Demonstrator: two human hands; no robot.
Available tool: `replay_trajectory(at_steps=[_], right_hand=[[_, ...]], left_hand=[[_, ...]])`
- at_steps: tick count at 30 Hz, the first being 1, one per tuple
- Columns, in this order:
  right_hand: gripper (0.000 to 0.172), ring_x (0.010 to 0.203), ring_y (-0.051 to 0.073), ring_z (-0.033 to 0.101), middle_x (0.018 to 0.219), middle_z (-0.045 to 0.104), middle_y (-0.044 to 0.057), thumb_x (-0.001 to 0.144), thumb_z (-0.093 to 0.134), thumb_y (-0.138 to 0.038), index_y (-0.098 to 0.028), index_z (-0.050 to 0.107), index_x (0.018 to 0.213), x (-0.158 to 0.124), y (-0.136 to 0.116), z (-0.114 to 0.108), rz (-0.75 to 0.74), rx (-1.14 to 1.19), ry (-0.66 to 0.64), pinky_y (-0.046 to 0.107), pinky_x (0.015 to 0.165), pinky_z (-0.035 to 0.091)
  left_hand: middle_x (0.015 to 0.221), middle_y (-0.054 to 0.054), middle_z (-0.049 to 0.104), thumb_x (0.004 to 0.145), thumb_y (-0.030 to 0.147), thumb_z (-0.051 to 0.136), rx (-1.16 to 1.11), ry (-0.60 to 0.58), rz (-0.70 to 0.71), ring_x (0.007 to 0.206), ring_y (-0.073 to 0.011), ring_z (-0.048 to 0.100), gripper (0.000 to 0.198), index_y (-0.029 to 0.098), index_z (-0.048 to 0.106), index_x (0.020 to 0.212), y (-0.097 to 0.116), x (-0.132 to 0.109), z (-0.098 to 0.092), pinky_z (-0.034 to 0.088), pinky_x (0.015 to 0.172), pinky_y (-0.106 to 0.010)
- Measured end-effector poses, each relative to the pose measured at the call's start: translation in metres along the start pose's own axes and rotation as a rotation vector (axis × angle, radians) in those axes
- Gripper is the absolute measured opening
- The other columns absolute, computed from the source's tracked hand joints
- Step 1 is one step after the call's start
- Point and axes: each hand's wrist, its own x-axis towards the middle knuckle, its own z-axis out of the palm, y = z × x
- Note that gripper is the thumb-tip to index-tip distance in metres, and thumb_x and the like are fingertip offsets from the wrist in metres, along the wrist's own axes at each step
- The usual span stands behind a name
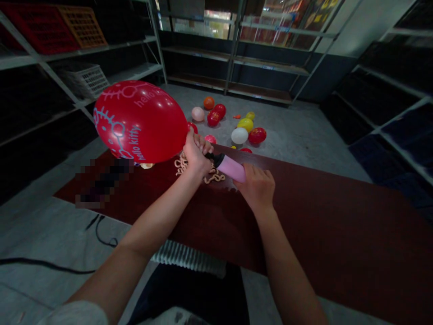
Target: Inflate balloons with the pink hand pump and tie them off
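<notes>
A large inflated red balloon (pixel 152 124) with "hello kitty" print extends to the left of my left hand (pixel 197 153). My left fingers are closed round its neck, at the black nozzle end of a pink hand pump (pixel 232 168). The exact joint between neck and nozzle is hidden by the fingers. Wrapped round the near end of the pump is my right hand (pixel 257 186). Beneath my left hand, a pile of beige, curly strands (pixel 214 177) lies on the dark red-brown table (pixel 304 216); I cannot tell what they are.
Beyond the table, several balloons lie on the floor, among them a white one (pixel 239 135) and a yellow one (pixel 245 125). Metal shelving (pixel 270 65) lines the back, with crates (pixel 83 27) at left. A black cable (pixel 47 265) runs across the floor.
</notes>
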Motion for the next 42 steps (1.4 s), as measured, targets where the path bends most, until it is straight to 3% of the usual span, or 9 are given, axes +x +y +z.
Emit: replay_trajectory(at_steps=[4, 7, 23, 28, 31, 35, 42], right_hand=[[0.029, 0.075, 0.022, 0.063, 0.082, 0.073, 0.006, 0.091, 0.062, -0.042, -0.017, 0.067, 0.105, 0.002, -0.005, 0.005, -0.021, 0.003, 0.058, 0.035, 0.072, 0.03], [0.033, 0.076, 0.023, 0.063, 0.082, 0.072, 0.007, 0.091, 0.061, -0.045, -0.017, 0.067, 0.106, 0.002, -0.001, 0.009, -0.018, -0.008, 0.071, 0.035, 0.073, 0.03], [0.039, 0.085, 0.027, 0.06, 0.094, 0.073, 0.012, 0.093, 0.054, -0.043, -0.014, 0.066, 0.118, 0.0, 0.025, 0.006, -0.051, -0.093, -0.005, 0.037, 0.077, 0.032], [0.037, 0.085, 0.025, 0.063, 0.092, 0.074, 0.01, 0.09, 0.059, -0.043, -0.016, 0.066, 0.115, 0.003, 0.02, 0.0, -0.06, -0.081, -0.03, 0.035, 0.077, 0.032], [0.033, 0.083, 0.024, 0.064, 0.089, 0.074, 0.008, 0.088, 0.063, -0.043, -0.018, 0.067, 0.108, 0.003, 0.02, -0.005, -0.048, -0.049, -0.07, 0.033, 0.075, 0.032], [0.032, 0.082, 0.024, 0.063, 0.09, 0.074, 0.009, 0.087, 0.064, -0.041, -0.017, 0.067, 0.109, 0.002, 0.021, -0.01, -0.033, -0.056, -0.083, 0.034, 0.075, 0.032], [0.023, 0.077, 0.024, 0.062, 0.085, 0.073, 0.01, 0.086, 0.067, -0.037, -0.017, 0.064, 0.098, 0.003, 0.004, -0.015, -0.019, -0.02, -0.073, 0.035, 0.073, 0.031]], left_hand=[[0.043, 0.008, 0.023, 0.104, 0.047, 0.055, -0.003, 0.022, 0.094, 0.032, -0.0074, 0.023, 0.061, 0.02, 0.028, 0.057, 0.007, 0.012, -0.003, 0.025, 0.037, -0.024], [0.043, 0.007, 0.023, 0.105, 0.049, 0.052, -0.037, 0.02, 0.114, 0.032, -0.0077, 0.023, 0.061, 0.02, 0.029, 0.057, 0.012, 0.017, -0.006, 0.026, 0.037, -0.024], [0.044, 0.006, 0.018, 0.104, 0.03, 0.048, -0.072, 0.014, -0.122, 0.035, -0.0098, 0.02, 0.055, 0.022, 0.021, 0.057, 0.04, 0.02, -0.007, 0.028, 0.04, -0.027], [0.045, 0.006, 0.017, 0.106, 0.029, 0.045, -0.092, 0.007, -0.021, 0.035, -0.0099, 0.018, 0.055, 0.022, 0.022, 0.056, 0.044, 0.019, -0.006, 0.027, 0.04, -0.027], [0.045, 0.006, 0.018, 0.105, 0.034, 0.053, -0.066, -0.003, 0.036, 0.036, -0.0088, 0.018, 0.058, 0.021, 0.023, 0.057, 0.047, 0.019, -0.006, 0.026, 0.04, -0.026], [0.046, 0.007, 0.017, 0.102, 0.04, 0.061, -0.005, -0.015, 0.034, 0.036, -0.0076, 0.018, 0.059, 0.021, 0.026, 0.058, 0.043, 0.016, -0.006, 0.026, 0.04, -0.024], [0.045, 0.006, 0.018, 0.105, 0.031, 0.05, 0.021, -0.067, -0.016, 0.035, -0.0078, 0.017, 0.056, 0.02, 0.024, 0.057, 0.012, -0.008, 0.0, 0.024, 0.038, -0.024]])
